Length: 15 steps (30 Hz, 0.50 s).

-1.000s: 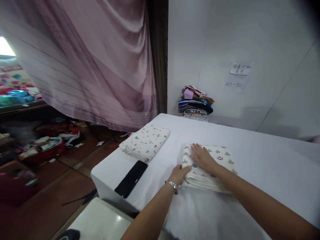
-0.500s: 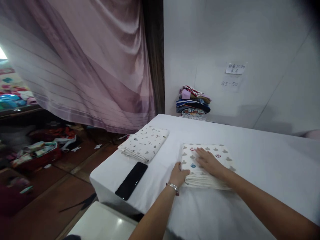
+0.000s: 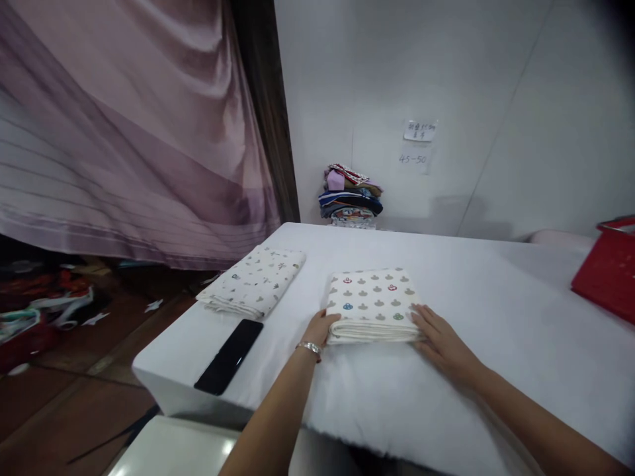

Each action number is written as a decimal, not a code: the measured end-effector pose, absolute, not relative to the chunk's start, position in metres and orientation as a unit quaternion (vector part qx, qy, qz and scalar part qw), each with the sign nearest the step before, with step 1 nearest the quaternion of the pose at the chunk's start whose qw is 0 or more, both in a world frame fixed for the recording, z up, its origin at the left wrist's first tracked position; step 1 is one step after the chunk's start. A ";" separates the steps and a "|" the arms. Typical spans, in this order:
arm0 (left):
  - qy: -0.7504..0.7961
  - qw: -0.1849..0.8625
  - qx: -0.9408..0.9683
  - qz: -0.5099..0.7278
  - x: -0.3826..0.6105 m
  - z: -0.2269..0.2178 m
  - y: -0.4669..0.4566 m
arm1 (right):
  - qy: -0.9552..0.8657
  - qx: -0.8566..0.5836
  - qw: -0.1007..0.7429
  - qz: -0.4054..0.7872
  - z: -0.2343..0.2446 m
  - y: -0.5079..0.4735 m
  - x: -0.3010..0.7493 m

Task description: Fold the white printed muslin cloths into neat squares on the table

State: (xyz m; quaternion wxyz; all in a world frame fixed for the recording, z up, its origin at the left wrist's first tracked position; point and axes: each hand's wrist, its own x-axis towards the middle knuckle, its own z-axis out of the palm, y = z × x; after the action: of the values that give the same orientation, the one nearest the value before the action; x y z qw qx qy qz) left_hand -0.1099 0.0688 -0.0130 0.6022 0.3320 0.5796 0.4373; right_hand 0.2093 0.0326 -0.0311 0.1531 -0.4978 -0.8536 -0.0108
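A folded white cloth (image 3: pixel 370 297) printed with grey, red, blue and green mushroom-like shapes lies on the white-covered table, its layered folds facing me. My left hand (image 3: pixel 320 327), with a bracelet at the wrist, grips the left front corner, thumb over the top. At the right front corner, my right hand (image 3: pixel 439 337) holds the edge from the side; part of its fingers is hidden. Left of these sits a second folded white cloth (image 3: pixel 260 277) with small scattered prints, apart from both hands.
A black phone (image 3: pixel 229 357) lies near the table's left edge. A red basket (image 3: pixel 608 271) stands at the right. Behind the table is a stack of folded fabrics (image 3: pixel 351 198) by the wall. A pink curtain (image 3: pixel 149 132) hangs at left, and a white stool (image 3: pixel 173 449) is below.
My right hand has slid from the top of the mushroom-print cloth to its right edge. My left hand stays at the left corner. The view has turned right, bringing the red basket in.
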 end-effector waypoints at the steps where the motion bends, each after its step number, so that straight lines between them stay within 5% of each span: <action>1: 0.581 0.607 0.328 0.432 -0.109 -0.011 0.068 | -0.849 -0.500 0.170 -0.019 -0.035 0.032 0.213; 9: 0.658 0.531 0.337 0.414 -0.110 -0.004 0.066 | -0.856 -0.473 0.208 -0.018 -0.041 0.040 0.225; 15: 0.688 0.482 0.378 0.389 -0.111 0.001 0.051 | -0.819 -0.490 0.253 0.159 -0.031 0.037 0.229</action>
State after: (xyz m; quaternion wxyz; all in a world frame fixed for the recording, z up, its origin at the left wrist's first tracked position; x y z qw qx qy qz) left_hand -0.1107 0.0515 0.0014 0.4815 0.3783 0.6881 0.3892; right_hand 0.2291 0.0368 -0.0313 0.2526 -0.4903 -0.8188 0.1592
